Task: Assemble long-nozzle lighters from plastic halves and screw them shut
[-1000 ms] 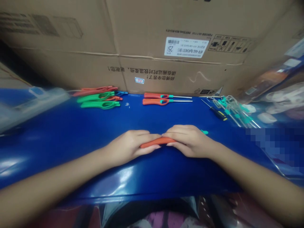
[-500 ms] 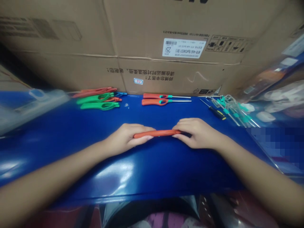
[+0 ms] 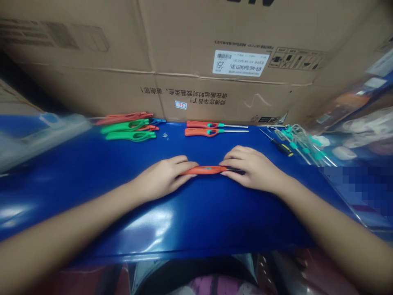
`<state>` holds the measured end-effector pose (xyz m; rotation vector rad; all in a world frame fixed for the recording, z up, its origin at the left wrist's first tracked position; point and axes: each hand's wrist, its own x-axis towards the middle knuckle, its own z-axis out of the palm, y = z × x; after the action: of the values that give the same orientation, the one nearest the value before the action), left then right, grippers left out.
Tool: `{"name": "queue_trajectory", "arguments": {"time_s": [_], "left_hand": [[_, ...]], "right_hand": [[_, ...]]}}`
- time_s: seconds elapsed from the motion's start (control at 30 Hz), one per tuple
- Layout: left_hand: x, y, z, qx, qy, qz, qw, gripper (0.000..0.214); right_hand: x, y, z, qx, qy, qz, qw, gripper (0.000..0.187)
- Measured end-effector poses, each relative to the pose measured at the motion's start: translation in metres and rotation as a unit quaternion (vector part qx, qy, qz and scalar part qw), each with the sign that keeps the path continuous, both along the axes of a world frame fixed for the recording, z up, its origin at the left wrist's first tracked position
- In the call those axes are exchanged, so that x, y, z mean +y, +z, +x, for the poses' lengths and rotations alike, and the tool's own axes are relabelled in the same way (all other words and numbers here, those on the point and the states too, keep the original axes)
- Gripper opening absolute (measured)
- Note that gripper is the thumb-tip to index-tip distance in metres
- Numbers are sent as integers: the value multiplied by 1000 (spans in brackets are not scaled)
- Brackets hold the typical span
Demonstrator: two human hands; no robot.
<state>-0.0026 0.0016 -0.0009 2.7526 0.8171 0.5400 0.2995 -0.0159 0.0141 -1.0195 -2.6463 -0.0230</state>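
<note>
While left hand (image 3: 162,177) and right hand (image 3: 254,168) clamp one orange handle (image 3: 204,170), screwdriver (image 3: 281,147) and green handles (image 3: 123,136) lie near far edge of counter (image 3: 199,217), carton (image 3: 184,45) behind.

The left hand (image 3: 166,176) and right hand (image 3: 250,168) grip opposite ends of an orange lighter handle (image 3: 205,170) over the blue tabletop (image 3: 202,221).

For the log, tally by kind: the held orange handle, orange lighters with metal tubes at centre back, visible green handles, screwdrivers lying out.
Held orange handle: 1
Orange lighters: 2
Green handles: 2
Screwdriver: 1
Total: 6
</note>
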Motion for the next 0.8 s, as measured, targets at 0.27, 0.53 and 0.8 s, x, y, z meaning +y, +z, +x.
{"name": "queue_trajectory", "arguments": {"time_s": [0.27,0.53,0.8], "left_hand": [[15,-1,-14,37,58,93,993,39],[10,0,-12,11,56,65,996,37],[-8,2,3,-76,3,-77,994,27]], "right_hand": [[21,1,39,-43,-129,33,990,36],[21,3,38,-21,-51,50,997,19],[1,-3,-1,0,42,119,992,26]]}}
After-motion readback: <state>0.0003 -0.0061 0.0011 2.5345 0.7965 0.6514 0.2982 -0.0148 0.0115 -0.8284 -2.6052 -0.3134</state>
